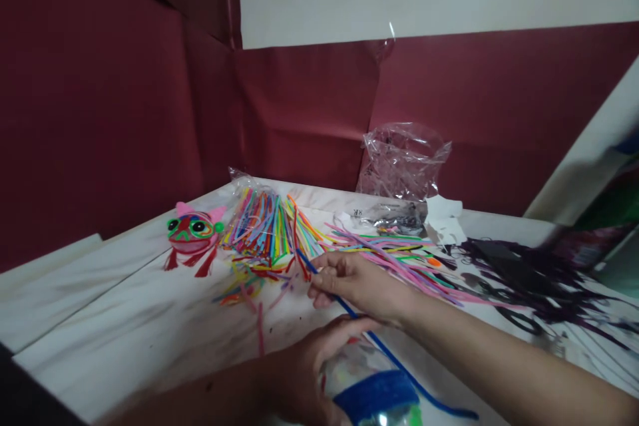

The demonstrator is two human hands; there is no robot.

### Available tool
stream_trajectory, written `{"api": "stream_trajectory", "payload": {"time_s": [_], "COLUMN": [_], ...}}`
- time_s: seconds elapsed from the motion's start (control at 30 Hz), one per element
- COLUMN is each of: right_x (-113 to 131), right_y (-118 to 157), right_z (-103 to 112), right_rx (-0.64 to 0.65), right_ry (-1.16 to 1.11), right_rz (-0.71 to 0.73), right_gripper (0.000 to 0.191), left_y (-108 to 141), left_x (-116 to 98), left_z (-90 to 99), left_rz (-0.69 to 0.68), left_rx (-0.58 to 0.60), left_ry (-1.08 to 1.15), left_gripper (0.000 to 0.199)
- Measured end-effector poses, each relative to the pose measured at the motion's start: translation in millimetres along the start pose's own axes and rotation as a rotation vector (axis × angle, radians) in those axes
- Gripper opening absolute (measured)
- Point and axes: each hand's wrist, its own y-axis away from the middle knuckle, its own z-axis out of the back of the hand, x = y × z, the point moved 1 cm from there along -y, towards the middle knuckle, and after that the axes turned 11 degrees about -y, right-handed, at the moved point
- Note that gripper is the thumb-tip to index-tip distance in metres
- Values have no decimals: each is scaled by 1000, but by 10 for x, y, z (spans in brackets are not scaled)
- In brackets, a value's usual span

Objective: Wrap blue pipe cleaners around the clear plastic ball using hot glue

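Observation:
My right hand (344, 279) is closed in a pinch on a blue pipe cleaner (394, 359), near its upper end. The stem slants down to the right across a clear rounded container (344, 369), and its lower end bends outward. My left hand (324, 359) is wrapped round the container from the left, thumb along its top near the blue stem. A wide blue band (377, 393) goes round the container, with a green patch below it. The container's lower part is cut off by the picture's edge.
A pink animal-like craft figure (192, 236) with red tassels stands on the white table (124, 339) at left. Bundled coloured pipe cleaners (264, 223) and loose pink ones (389, 259) lie behind my hands. Scissors (519, 318) and dark purple strips (529, 273) lie right; a clear plastic bag (402, 163) stands behind.

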Motion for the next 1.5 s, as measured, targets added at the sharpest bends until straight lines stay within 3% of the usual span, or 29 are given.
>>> {"api": "stream_trajectory", "payload": {"time_s": [0.1, 0.23, 0.3, 0.4, 0.53, 0.6, 0.83, 1.5], "right_x": [97, 264, 266, 175, 59, 36, -24, -135], "right_y": [16, 400, 637, 898, 986, 974, 1041, 1020], "right_z": [-15, 293, 400, 394, 202, 108, 7, -72], "right_rx": [-50, -169, -182, -124, 43, 67, 10, 10], "right_ry": [4, 506, 709, 838, 839, 838, 830, 1000], "right_rz": [56, 278, 274, 272, 355, 374, 357, 488], "right_gripper": [47, 42, 34, 19, 15, 16, 18, 23], "left_y": [30, 44, 43, 41, 42, 39, 33, 43], "left_x": [-45, -56, -24, 27, 24, -5, -109, -197], "left_z": [65, 195, 255, 306, 318, 314, 316, 241], "left_rz": [-23, 49, 135, 188, 181, 181, 183, 236], "left_rx": [-23, -128, -142, -132, -129, -134, -169, -196], "left_ry": [-47, -55, -45, 53, 5, -53, -210, -299], "left_gripper": [102, 87, 84, 78, 72, 73, 67, 69]}}
